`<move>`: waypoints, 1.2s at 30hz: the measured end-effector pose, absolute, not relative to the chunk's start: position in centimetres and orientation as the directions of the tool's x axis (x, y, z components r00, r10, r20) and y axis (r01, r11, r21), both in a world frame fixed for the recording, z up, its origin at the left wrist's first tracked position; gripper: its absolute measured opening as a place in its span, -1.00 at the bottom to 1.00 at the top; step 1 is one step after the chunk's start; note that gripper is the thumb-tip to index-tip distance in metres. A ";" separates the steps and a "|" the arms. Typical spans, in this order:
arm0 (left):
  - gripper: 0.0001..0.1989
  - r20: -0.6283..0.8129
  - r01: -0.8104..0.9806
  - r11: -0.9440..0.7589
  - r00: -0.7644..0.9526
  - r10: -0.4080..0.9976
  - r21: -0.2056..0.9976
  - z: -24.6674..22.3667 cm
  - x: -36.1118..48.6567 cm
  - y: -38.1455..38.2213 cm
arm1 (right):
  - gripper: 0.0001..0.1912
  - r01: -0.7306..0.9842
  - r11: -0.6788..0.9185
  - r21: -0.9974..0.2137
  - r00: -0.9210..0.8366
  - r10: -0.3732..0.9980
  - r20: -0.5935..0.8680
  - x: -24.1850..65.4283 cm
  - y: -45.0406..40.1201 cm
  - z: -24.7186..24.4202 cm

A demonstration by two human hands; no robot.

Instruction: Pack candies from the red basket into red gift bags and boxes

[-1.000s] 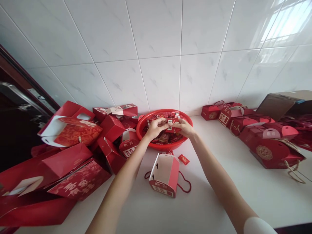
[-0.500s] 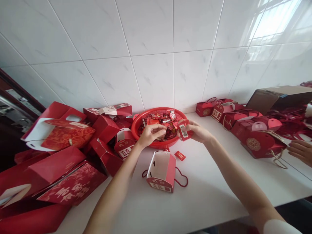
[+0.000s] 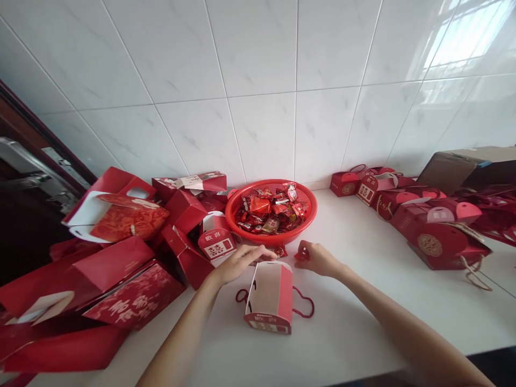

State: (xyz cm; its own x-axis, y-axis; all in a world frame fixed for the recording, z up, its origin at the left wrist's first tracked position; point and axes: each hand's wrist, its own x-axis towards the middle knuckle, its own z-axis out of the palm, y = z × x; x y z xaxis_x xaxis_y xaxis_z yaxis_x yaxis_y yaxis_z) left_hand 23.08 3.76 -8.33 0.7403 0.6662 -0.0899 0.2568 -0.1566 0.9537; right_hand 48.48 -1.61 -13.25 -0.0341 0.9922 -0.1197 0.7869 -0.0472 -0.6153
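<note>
Behind a small red gift box (image 3: 272, 290) with an open white-lined top and dark red cord handles, my left hand (image 3: 242, 260) reaches over the back edge. Its fingers are stretched out and hold nothing visible. My right hand (image 3: 320, 259) is closed in a pinch on a small red candy packet (image 3: 300, 255), just above the table right of the box. Between the hands another wrapped candy (image 3: 279, 251) lies by the foot of a red plastic basket (image 3: 271, 236), which is filled with wrapped candies (image 3: 278, 212).
Red boxes and bags (image 3: 133, 301) are heaped on the left, with a smaller double-happiness box (image 3: 217, 242) beside the basket. Closed red gift boxes (image 3: 435, 236) line the right side, near a brown carton (image 3: 455, 169). A tiled wall (image 3: 262, 134) stands behind the white table (image 3: 346, 333).
Both hands have come down from over the basket towards the box. The labelled packet is out of my right hand, which now pinches the small packet from the table. Another person's hand has left the right edge.
</note>
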 end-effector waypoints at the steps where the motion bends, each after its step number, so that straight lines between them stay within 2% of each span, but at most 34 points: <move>1: -0.48 -0.104 0.258 -0.127 0.723 0.683 0.958 -9.0 22.9 3.9 | -0.79 0.823 -0.045 -0.567 -0.029 0.992 -0.120 48.2 -1.7 -13.4; 3: -0.49 -0.115 0.298 -0.142 0.702 0.703 0.944 -10.4 23.0 4.2 | -0.79 0.870 -0.051 -0.491 -0.017 0.991 -0.134 47.9 -1.8 -13.4; 5: -0.54 -0.092 0.357 -0.245 0.710 0.698 0.901 -11.8 23.3 4.7 | -0.80 0.889 -0.063 -0.453 -0.009 0.988 -0.155 47.8 -1.9 -13.3; 9: -0.54 -0.006 0.406 -0.495 0.777 0.629 0.768 -13.9 24.0 5.5 | -0.82 0.899 -0.065 -0.434 -0.010 0.986 -0.168 47.7 -2.0 -13.0; 12: -0.54 0.035 0.429 -0.570 0.778 0.627 0.701 -14.4 24.4 5.4 | -0.83 0.902 -0.048 -0.430 -0.020 0.988 -0.152 47.9 -2.1 -12.7; 14: -0.59 0.059 0.468 -0.586 0.747 0.662 0.662 -14.4 24.5 5.0 | -0.84 0.874 -0.003 -0.486 -0.075 0.987 -0.141 48.3 -2.2 -12.3; 16: -0.64 0.081 0.500 -0.616 0.733 0.676 0.608 -14.2 24.3 4.8 | -0.85 0.787 0.042 -0.616 -0.178 0.971 -0.160 48.9 -2.2 -11.5; 19: -0.73 0.144 0.490 -0.672 0.739 0.658 0.555 -13.8 23.6 4.6 | -0.88 0.566 0.055 -0.823 -0.356 0.916 -0.183 50.0 -2.3 -9.3; 22: -0.77 0.274 0.450 -0.688 0.685 0.675 0.569 -12.7 22.4 4.5 | -0.86 0.376 0.091 -0.922 -0.429 0.899 -0.086 51.0 -1.9 -6.2; 26: -0.77 0.456 0.395 -0.673 0.516 0.726 0.625 -9.7 21.5 4.7 | -0.83 0.332 0.230 -0.915 -0.290 0.948 0.133 51.5 0.3 -2.5; 30: -0.72 0.573 0.429 -0.650 0.310 0.759 0.628 -7.0 22.6 6.1 | -0.68 0.264 0.289 -0.920 0.079 0.944 0.319 50.4 3.9 -1.3; 32: -0.69 0.596 0.430 -0.654 0.281 0.752 0.623 -6.5 23.3 6.7 | -0.58 0.135 0.276 -0.952 0.179 0.938 0.297 49.4 5.4 -1.7; 36: -0.71 0.502 0.305 -0.630 0.405 0.764 0.714 -6.6 23.8 6.1 | -0.44 -0.191 0.182 -0.965 0.151 0.976 0.154 47.8 7.3 -3.4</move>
State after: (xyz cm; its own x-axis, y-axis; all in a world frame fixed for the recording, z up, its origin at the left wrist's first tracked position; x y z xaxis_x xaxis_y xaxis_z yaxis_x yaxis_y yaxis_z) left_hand 23.82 6.11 -6.63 0.4051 0.7643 0.5017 0.3046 -0.6302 0.7142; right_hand 47.76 7.32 -3.41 0.1513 0.9764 0.1541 -0.1907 0.1818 -0.9647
